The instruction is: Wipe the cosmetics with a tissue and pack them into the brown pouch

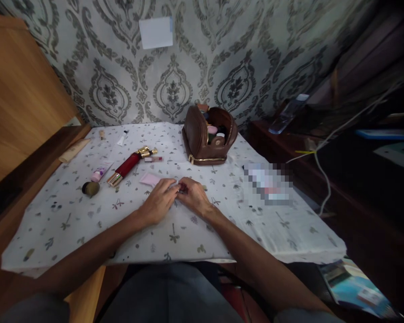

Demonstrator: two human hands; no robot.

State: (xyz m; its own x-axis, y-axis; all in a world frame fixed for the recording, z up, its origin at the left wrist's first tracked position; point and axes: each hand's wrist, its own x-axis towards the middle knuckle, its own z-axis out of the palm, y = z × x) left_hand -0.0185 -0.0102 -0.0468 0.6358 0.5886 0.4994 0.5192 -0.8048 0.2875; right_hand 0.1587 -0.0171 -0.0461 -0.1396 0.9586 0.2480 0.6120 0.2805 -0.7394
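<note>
My left hand (pixel 160 199) and my right hand (pixel 194 195) meet over the middle of the patterned cloth (pixel 175 242). Fingers of both are bent together around something too small and hidden to make out. A pale pink tube (pixel 150 179) lies just beyond my left hand. Farther left are a dark red bottle with gold ends (pixel 128 165), a small lipstick-like tube (pixel 153 159), a white and purple tube (pixel 101 170) and a round brush (pixel 90 188). Behind my hands stands an open brown bag (pixel 208 134) with small items inside.
A pixelated flat object (pixel 267 184) lies on the cloth at the right. Beyond that edge are a clear bottle (pixel 288 114) and a white cable (pixel 326 179). A wooden panel (pixel 23 98) borders the left side; a patterned wall covering (pixel 171 85) is behind.
</note>
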